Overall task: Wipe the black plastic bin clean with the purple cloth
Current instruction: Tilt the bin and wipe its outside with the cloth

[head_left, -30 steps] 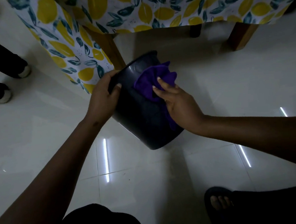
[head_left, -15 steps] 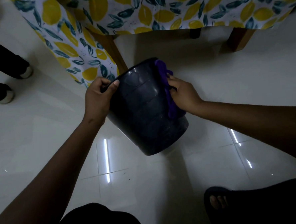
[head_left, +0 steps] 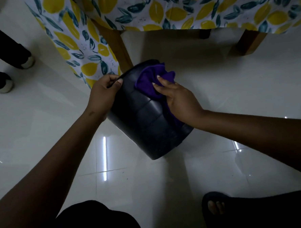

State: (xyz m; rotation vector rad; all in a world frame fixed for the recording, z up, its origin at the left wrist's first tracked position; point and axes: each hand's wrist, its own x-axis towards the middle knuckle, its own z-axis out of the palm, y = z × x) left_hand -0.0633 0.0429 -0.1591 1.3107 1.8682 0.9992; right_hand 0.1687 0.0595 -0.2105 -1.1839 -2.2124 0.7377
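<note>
Right now my left hand [head_left: 102,94] is pinched closed on the rim of the black bin [head_left: 147,124], holding it tilted off the floor [head_left: 42,138] at the centre of the frame. My right hand [head_left: 178,98], fingers spread flat, presses the purple cloth [head_left: 149,82] against the bin's upper outer wall. I judge the wiping midway: the lower wall and base look untouched, and the inside is hidden.
</note>
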